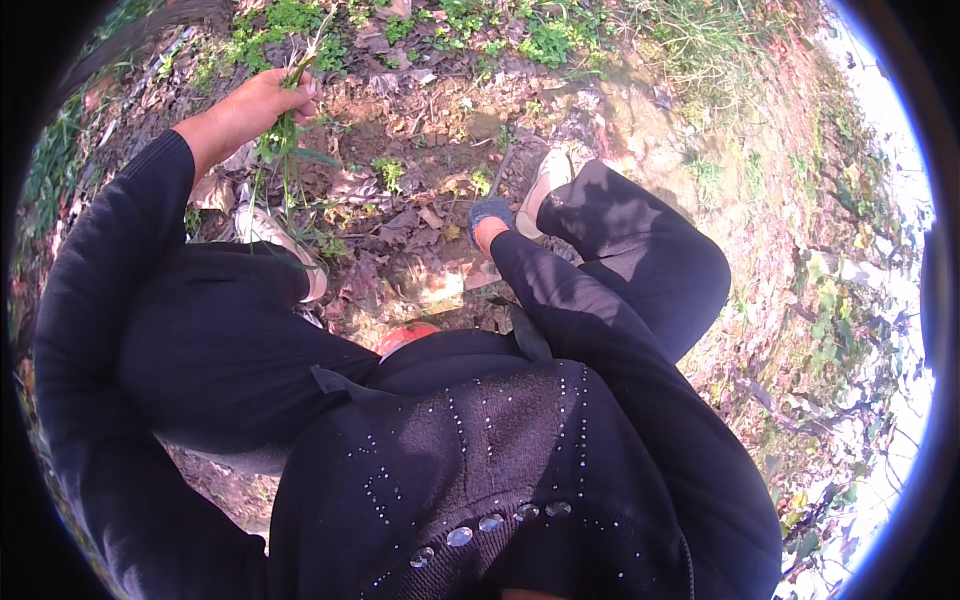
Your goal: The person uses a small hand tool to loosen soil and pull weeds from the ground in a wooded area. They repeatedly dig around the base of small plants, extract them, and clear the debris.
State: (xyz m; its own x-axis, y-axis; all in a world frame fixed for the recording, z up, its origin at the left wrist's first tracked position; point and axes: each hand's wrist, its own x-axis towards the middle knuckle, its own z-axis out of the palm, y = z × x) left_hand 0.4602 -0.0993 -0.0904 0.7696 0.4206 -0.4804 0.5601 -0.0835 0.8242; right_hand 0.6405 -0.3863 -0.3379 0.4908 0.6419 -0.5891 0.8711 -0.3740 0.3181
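Note:
My bare left hand [259,105] pinches a bunch of uprooted green weeds [283,146] at the upper left. Pale roots stick up above my fingers, and the long leaves hang down over my left shoe. My right hand [491,220] wears a dark grey glove and is low beside my right shoe. From the closed glove a thin dark tool shaft [502,171] points away over the soil [450,154]; the tool's working end is not clear. My sleeve and the glove hide most of that grip.
My pale shoes [281,244] stand apart on leaf-strewn ground, with small green weeds [388,172] between them. Low clover-like plants [551,43] and grass [690,34] grow farther out. Something orange-red [405,336] shows between my thighs, mostly hidden. Leafy vines [832,315] are at the right.

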